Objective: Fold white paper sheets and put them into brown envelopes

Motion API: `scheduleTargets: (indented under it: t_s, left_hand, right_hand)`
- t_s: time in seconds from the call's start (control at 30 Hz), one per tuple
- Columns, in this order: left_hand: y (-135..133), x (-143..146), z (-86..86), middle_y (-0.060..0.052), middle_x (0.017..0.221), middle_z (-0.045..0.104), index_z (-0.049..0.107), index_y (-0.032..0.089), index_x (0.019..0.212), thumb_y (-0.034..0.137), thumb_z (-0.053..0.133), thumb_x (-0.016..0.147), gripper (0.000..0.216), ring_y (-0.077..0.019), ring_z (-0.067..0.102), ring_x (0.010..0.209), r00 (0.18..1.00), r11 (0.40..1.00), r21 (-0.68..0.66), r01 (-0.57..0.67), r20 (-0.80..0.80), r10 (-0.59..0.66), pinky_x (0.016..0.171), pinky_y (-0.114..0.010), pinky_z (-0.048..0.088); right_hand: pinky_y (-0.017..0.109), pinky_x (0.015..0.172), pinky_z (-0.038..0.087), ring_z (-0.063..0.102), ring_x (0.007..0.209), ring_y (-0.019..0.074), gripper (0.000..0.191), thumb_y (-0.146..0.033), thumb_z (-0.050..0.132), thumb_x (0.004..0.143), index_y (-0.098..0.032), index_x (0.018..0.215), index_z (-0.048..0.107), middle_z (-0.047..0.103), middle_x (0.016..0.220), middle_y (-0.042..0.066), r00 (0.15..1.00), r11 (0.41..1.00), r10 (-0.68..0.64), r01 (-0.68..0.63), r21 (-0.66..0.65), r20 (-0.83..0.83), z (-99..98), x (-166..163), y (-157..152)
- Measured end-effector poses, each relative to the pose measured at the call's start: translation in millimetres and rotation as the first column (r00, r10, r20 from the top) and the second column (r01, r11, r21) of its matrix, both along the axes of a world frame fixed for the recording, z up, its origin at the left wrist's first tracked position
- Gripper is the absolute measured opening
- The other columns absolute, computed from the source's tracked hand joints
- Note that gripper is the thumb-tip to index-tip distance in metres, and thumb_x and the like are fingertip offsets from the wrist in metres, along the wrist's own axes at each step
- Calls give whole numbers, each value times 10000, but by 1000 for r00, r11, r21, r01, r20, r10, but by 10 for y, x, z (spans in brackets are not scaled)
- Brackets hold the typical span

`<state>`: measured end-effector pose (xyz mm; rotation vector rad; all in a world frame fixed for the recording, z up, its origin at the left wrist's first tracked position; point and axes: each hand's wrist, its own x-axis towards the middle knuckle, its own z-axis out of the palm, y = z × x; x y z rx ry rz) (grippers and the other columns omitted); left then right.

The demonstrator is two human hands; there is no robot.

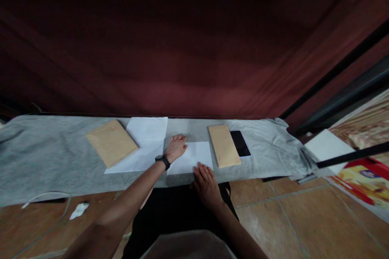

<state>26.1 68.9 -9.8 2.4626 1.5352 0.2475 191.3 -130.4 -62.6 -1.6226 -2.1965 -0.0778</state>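
Observation:
A small white sheet of paper (196, 154) lies flat in front of me, perhaps folded. My left hand (176, 147), with a dark watch on its wrist, rests flat on its left upper edge, fingers stretched out. At the near right edge of the same sheet, my right hand (207, 184) lies with its fingers extended on the paper. To the right is a stack of brown envelopes (224, 145). Larger white paper (152, 137) is spread on the left, partly under a second brown envelope stack (111, 141).
A grey cloth (57, 149) covers the long narrow table. Beside the right envelopes lies a phone (240, 143) with a dark screen. A dark red curtain (182, 48) hangs behind. A white cable (65, 210) trails at the lower left, and a colourful box (364, 178) stands far right.

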Motion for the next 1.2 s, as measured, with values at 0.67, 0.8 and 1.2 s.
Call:
scheduleTargets:
  t_s: [0.67,0.8,1.2]
  left_hand:
    - [-513,-449,30,-24,744,679,601,174,854,421,699,711,302,-205,673,698,535,757,-636,-149,592,603,638,-298,507]
    - [-729,-362,-63,-41,787,715,625,156,902,311,807,597,387,-220,694,709,301,600,-800,-29,565,768,663,-325,548]
    - [-1019,-408,-82,-92,1093,699,628,187,1142,370,673,826,368,-282,650,1086,546,849,-430,-307,651,527,1017,-474,485]
  right_hand:
    - [501,1182,390,358,1481,274,658,-136,476,902,-112,1550,365,406,1593,132,994,1000,-17,17,1,-110,34,174,226]
    - [506,1204,362,341,1491,267,731,-74,501,841,-132,1557,363,392,1603,121,989,999,32,-38,-36,-142,50,161,224]
    - [442,1210,381,547,1342,178,595,-18,487,864,-264,1395,598,602,1443,38,944,961,159,-215,-175,-288,126,290,199]
